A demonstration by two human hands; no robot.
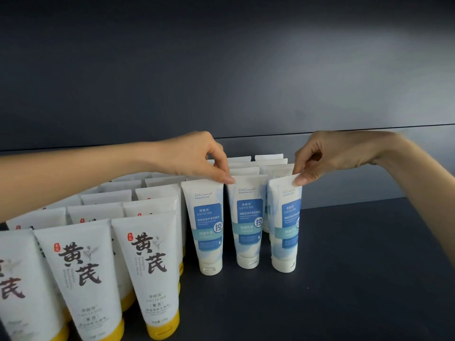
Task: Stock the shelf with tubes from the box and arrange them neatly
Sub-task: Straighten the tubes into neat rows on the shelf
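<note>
Head view: the left hand (197, 156) reaches in from the left, thumb and forefinger closed in a pinch at the top left corner of the middle tube (248, 217) (so near the left tube (208, 217) that I cannot rule out contact with it too). The right hand (330, 156) pinches the top right corner of the right tube (285, 217), its other fingers loosely curled. All three blue-label tubes stand cap-down at the front of the shelf (357, 279), with more rows of the same tubes behind them. The right tube's label is turned somewhat to the right, off line with its neighbours. Yellow-capped tubes (147, 267) fill the shelf to the left. The box is not in view.

The risk, as I judge it: these tubes balance on narrow caps and are held only at their flat top seams, so a tug sideways or a hasty release could tip one into the row behind, toppling several like dominoes. Twisting the right tube square could also drag its cap out of line.
</note>
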